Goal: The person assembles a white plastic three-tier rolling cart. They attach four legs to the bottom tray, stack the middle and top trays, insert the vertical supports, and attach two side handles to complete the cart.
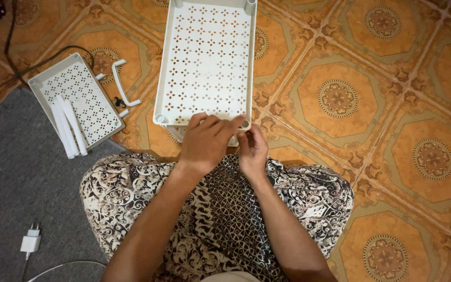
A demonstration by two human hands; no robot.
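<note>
Gripping the near edge of the big white tray, left hand has its fingers curled over the rim by the near-right corner socket. Right hand sits just beside it, fingers pinched together at that corner; can't tell if they hold anything, too small to see. Tray lies flat on the floor, centre of scene, near edge touching the person's patterned lap.

Risk, as I judge it: tray is thin perforated plastic w/ hollow corner sockets, so pressing at an angle could flex the rim or make the tray skid on the glossy tile floor. Tiles look slick, orange w/ ornate medallions.

Left & far: a smaller tray, same diamond cut-outs, w/ white tubes lying in it, a curved white handle just beside it. Near left: grey carpet, matte & fuzzy, w/ a white charger plug.
</note>
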